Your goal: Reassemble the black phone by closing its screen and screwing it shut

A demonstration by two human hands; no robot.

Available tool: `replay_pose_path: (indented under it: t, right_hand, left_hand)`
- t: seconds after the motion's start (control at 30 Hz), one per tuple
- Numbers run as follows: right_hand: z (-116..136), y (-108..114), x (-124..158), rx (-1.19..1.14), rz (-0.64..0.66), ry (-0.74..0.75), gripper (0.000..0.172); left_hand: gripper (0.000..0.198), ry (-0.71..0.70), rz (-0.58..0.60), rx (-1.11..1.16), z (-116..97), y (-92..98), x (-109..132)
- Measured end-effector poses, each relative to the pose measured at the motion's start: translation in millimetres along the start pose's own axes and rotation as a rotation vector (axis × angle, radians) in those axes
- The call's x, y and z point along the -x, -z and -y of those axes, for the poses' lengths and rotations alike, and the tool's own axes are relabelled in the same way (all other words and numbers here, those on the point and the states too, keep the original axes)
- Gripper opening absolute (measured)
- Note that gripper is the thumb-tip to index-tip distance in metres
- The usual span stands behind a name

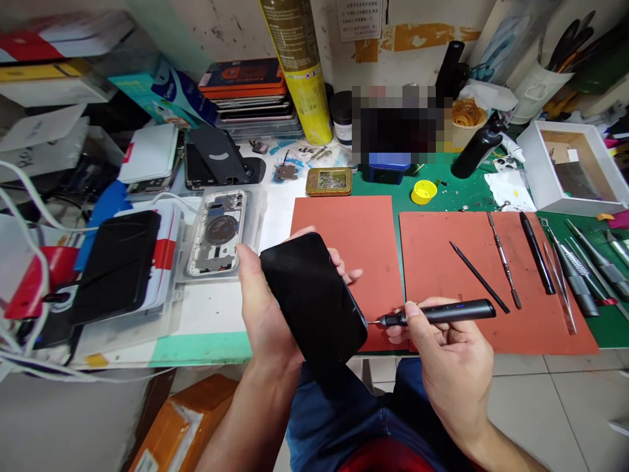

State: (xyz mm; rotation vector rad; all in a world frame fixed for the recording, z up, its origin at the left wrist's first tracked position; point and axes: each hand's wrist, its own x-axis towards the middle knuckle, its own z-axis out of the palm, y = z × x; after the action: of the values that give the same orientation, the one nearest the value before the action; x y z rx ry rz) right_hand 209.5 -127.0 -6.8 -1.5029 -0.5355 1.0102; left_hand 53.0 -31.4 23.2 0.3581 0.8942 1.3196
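"So, where's that phone [312,295]?"

"Held closed in the left hand [258,301], fingers wrapped behind it; the right hand [452,354] pinches an electric screwdriver [457,312] narrowly, tip at its edge (a stripped phone frame [215,233] lies aside)."

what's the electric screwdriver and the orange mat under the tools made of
The electric screwdriver looks like dark anodised metal, going by its satin sheen, though hard plastic is possible. The orange mat looks like silicone rubber: flat, matte, with no glare.
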Motion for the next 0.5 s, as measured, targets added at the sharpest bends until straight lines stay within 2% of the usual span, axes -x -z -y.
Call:
replay_pose_path:
  t: [0.5]
  right_hand:
    - [-0.6,0.6,3.5,0.013,0.009,0.031,0.029]
  left_hand:
    - [0.081,-0.01,-0.013,-0.016,-0.9,-0.3,0.9]
